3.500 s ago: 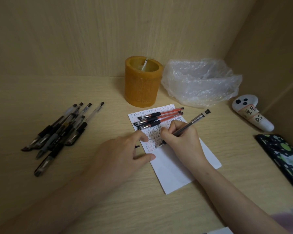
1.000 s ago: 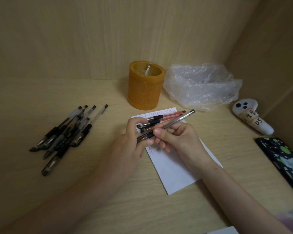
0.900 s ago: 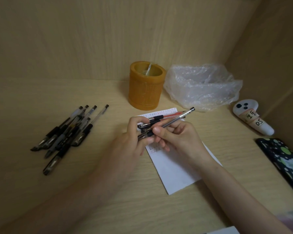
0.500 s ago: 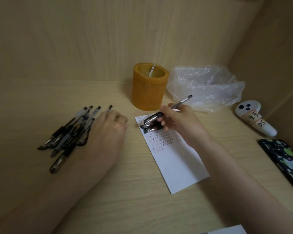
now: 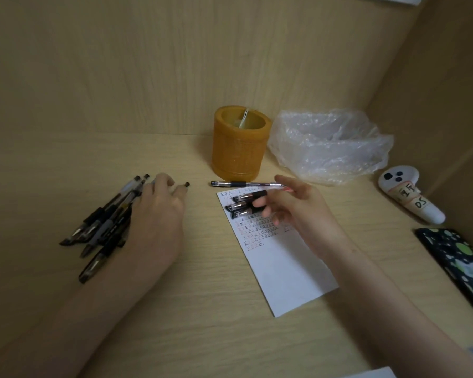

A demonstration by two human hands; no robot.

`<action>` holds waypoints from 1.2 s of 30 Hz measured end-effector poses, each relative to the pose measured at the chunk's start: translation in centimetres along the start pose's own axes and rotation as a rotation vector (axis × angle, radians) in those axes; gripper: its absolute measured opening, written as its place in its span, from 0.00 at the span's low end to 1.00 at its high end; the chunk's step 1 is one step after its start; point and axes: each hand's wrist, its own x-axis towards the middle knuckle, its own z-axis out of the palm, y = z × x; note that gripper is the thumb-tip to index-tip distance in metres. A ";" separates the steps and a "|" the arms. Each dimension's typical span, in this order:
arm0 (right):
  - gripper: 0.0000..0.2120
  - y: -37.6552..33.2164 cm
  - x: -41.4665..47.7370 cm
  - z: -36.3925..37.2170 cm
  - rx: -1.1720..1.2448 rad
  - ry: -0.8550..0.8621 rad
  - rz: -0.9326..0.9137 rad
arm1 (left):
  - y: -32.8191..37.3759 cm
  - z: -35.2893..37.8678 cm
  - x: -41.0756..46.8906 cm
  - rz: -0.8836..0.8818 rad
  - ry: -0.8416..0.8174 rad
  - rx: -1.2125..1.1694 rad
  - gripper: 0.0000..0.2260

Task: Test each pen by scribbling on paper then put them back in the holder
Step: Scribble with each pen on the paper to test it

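Two relaxed hands, left (image 5: 159,214) on black pens (image 5: 104,222), right (image 5: 292,205) over scribbled paper (image 5: 281,263) (controller (image 5: 410,197) labelled "DS"), neither grip closed.

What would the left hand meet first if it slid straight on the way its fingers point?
Probably nothing soon: the left hand rests on the black pens, fingers pointing up-right across bare desk, passing left of the orange holder toward the back wall.
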 end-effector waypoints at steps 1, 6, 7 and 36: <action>0.21 0.1 -0.3 -0.2 0.000 -0.001 -0.009 | 0.0 0.1 0.0 0.000 0.007 -0.018 0.25; 0.10 1.1 -1.0 -0.5 0.017 -0.016 -0.046 | -0.2 0.7 0.5 0.011 0.026 -0.127 0.19; 0.10 1.2 -1.0 -0.5 0.025 -0.023 -0.051 | -0.2 0.8 0.5 0.023 0.042 -0.161 0.19; 0.15 1.6 -1.8 -0.4 0.175 -0.124 -0.230 | 4.3 -0.6 -2.6 0.209 -0.095 -0.655 0.06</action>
